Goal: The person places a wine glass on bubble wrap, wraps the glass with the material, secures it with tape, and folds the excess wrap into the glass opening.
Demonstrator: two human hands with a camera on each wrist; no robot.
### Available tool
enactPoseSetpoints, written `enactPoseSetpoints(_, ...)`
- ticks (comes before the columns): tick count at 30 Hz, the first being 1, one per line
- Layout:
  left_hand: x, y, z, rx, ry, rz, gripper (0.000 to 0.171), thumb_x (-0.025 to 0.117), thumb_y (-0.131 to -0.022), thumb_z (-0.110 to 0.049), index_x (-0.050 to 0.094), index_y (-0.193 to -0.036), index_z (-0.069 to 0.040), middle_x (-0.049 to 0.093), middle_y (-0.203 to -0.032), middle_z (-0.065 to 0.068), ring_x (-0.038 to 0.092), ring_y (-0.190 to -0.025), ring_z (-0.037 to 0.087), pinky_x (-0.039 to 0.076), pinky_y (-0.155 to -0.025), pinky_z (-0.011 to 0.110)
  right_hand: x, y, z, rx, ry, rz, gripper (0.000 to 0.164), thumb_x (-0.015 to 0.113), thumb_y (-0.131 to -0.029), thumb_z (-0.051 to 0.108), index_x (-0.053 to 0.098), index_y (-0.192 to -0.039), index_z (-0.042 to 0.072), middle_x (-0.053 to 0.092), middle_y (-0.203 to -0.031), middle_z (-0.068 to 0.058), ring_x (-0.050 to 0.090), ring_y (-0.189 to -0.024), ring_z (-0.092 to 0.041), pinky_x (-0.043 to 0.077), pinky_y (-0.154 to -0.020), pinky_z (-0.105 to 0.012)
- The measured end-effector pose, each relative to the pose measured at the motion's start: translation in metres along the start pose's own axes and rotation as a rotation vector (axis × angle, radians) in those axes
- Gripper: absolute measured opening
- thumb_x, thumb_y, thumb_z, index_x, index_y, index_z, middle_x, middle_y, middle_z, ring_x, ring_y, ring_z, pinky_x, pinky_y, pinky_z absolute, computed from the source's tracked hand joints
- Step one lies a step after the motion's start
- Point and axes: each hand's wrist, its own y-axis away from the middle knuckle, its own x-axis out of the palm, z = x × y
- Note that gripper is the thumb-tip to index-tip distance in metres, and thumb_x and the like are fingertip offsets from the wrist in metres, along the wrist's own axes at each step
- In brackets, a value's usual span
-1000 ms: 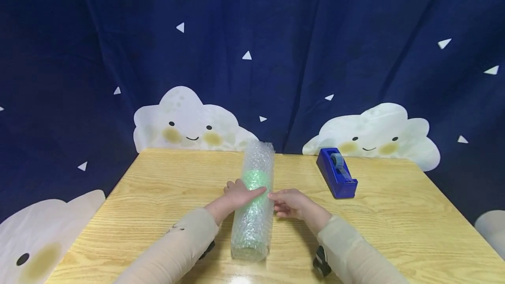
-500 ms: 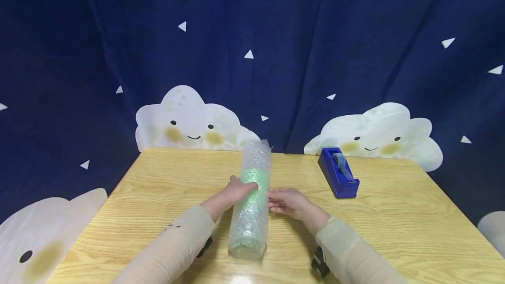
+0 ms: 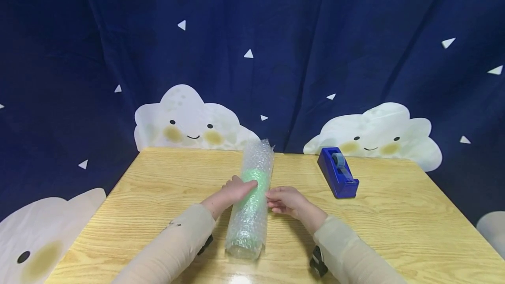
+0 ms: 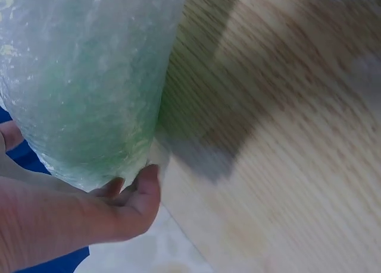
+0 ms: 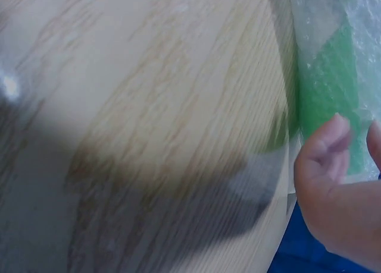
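A long roll of bubble wrap (image 3: 248,220) lies lengthwise at the middle of the table, with something green (image 5: 330,77) showing through its layers. My left hand (image 3: 236,190) holds it from the left, thumb across the top and fingertips (image 4: 149,179) bent in low by its side. At the roll's right side is my right hand (image 3: 287,200), thumb and curled fingers against the wrap. In the right wrist view, those fingers (image 5: 326,143) overlap the green part, and the thumb stands a little apart from them.
A blue tape dispenser (image 3: 337,173) with a roll of clear tape stands to the right, towards the back of the wooden table (image 3: 177,174). Behind the table hangs a dark blue curtain (image 3: 221,56) with white clouds and triangles.
The near end of the bubble-wrap roll has shifted left. My left thumb has drawn back leftward over the roll, and my right hand has moved slightly left with it. The dispenser stays put.
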Motion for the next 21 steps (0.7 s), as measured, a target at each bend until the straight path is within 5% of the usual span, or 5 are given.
enactPoseSetpoints(5,-0.0024,0.0012,-0.0004,-0.003,-0.044,-0.015,0.099,0.055,-0.082,-0.058,0.021,-0.142,0.012,0.023,-0.149,0.030,0.024,-0.137,0.046,0.028,-0.110,0.055,0.0041,0.0009,0.0006,0.053,0.017,-0.031,0.037,0.061,-0.089,0.018,0.051,-0.116,-0.005,0.061,-0.083,-0.004,0.057,-0.067,-0.008,0.054,-0.062,-0.020)
enactPoseSetpoints(11,-0.0051,-0.0023,0.0013,0.019,-0.030,-0.006,0.088,0.058,-0.083,-0.051,0.034,-0.135,0.015,0.038,-0.140,0.031,0.041,-0.128,0.041,0.038,-0.105,0.049,0.0073,0.0007,-0.0007,0.102,0.020,0.006,0.054,0.058,-0.091,0.029,0.045,-0.129,-0.007,0.061,-0.117,-0.022,0.063,-0.082,-0.017,0.057,-0.075,-0.033)
enactPoseSetpoints(21,-0.0059,-0.0053,0.0058,-0.011,0.126,0.013,0.101,0.056,-0.082,-0.042,0.000,-0.143,0.015,0.011,-0.150,0.034,0.023,-0.137,0.044,0.026,-0.113,0.049,0.0091,-0.0001,-0.0002,0.068,0.055,0.020,0.050,0.058,-0.090,0.035,0.055,-0.120,-0.006,0.069,-0.106,-0.014,0.063,-0.076,-0.011,0.056,-0.070,-0.027)
